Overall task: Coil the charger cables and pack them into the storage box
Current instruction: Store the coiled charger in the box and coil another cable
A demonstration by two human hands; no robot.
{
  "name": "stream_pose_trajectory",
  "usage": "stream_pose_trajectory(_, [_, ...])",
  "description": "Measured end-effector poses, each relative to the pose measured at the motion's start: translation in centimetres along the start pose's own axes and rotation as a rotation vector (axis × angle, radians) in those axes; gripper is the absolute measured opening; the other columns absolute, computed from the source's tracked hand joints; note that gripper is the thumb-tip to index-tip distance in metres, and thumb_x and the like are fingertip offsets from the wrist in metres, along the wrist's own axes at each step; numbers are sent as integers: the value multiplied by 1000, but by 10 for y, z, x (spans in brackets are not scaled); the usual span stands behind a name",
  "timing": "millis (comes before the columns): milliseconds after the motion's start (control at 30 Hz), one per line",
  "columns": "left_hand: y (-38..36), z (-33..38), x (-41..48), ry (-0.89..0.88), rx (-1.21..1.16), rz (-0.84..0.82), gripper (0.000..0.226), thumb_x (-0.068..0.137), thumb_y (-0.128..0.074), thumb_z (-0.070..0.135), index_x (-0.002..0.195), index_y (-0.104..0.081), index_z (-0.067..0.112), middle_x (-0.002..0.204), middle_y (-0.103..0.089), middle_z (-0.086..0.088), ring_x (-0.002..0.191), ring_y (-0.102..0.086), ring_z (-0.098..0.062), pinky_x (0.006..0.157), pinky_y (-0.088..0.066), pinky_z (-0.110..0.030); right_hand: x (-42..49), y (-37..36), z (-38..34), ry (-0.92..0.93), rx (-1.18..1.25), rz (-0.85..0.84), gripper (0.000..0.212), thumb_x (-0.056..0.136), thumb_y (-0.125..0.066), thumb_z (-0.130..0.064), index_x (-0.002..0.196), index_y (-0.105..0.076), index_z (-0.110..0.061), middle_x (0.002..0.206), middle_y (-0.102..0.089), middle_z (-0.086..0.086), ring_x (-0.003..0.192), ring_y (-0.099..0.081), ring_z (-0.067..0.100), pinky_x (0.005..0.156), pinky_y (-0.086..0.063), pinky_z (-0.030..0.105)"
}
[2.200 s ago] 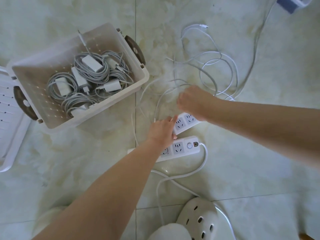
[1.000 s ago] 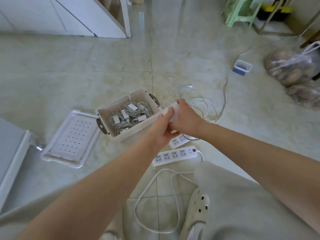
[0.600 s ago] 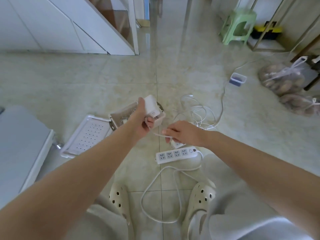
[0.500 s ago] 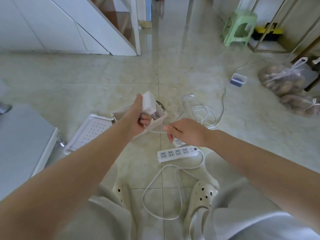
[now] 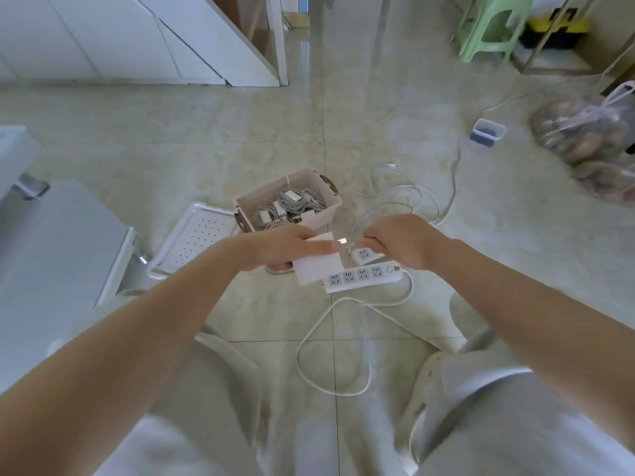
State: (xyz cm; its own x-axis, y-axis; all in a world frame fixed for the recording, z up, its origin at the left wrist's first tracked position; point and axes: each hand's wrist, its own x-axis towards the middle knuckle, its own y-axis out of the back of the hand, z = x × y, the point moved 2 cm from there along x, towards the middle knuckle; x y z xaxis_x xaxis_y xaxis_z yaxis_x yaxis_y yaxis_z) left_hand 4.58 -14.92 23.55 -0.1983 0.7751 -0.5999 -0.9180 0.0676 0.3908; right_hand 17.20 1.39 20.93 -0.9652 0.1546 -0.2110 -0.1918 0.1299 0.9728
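Head view, looking down at a tiled floor (image 5: 171, 149); my read from the remote feed.

- Left hand (image 5: 285, 250): fingers and thumb wrapped round a white square charger brick (image 5: 316, 266), held flat in the air above the floor.
- Right hand (image 5: 402, 243): fingers curled, fingertips pinching a thin white cable (image 5: 349, 250) near its end. A bright connector tip shows in the gap between the 2 hands.
- The 2 hands are close together and level, not touching.
- Motion blur: I cannot tell whether the connector is seated in the brick.
- Storage box (image 5: 318, 216): on the floor just beyond the left hand, open. Inside lie several coiled chargers (image 5: 285, 209), grey cable bundles with white bricks.
- Lid (image 5: 192, 242): flat on the floor, just left of the box, perforated side showing.
- Loose cables (image 5: 405, 197): a white tangle on the floor right of the box, beyond the right hand.
- Power strip (image 5: 362, 274): below the hands on the floor, 4 sockets visible; its cord (image 5: 330, 355) loops toward me. A second strip (image 5: 364, 254) lies partly hidden by the right hand.
- Far right: a small blue tub (image 5: 487, 132) and plastic bags (image 5: 584, 132). A green stool (image 5: 491, 25) at the top.
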Motion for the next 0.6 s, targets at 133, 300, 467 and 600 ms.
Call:
stream_pose_trajectory(133, [2,-19,24,55,397,201,42,90,-46,57,93,-51,16,84,-55,-3,70,-51,-19,59,-38,-27,-7,9,-3,-32,-68,90,42,100,-29,-40,65,-39,-17,64,-48,-1,63,-48,20,59,-32,30])
stream_pose_trajectory(300, [0,-34,36,140,486,402,46,93,-44,50,116,-46,10,100,-56,-14,90,-58,-31,73,-44,-33,-10,7,-40,-60,55,193,41,100,-28,-35,80,-58,-14,79,-62,1,76,-58,23,61,-33,29])
stream_pose_trajectory(467, [-4,-26,33,179,-42,504,41,101,-35,39,120,-40,3,81,-55,-14,54,-53,-23,40,-42,-23,-18,3,-71,-9,219,122,31,102,-26,-28,103,-56,-19,90,-64,1,85,-59,22,67,-32,29])
stream_pose_trajectory(600, [-6,-20,33,128,-607,503,44,102,-34,38,127,-41,2,82,-56,-12,60,-58,-21,45,-55,-29,-19,-7,-92,70,297,127,29,102,-24,-26,119,-44,-13,98,-65,4,84,-62,29,73,-46,37])
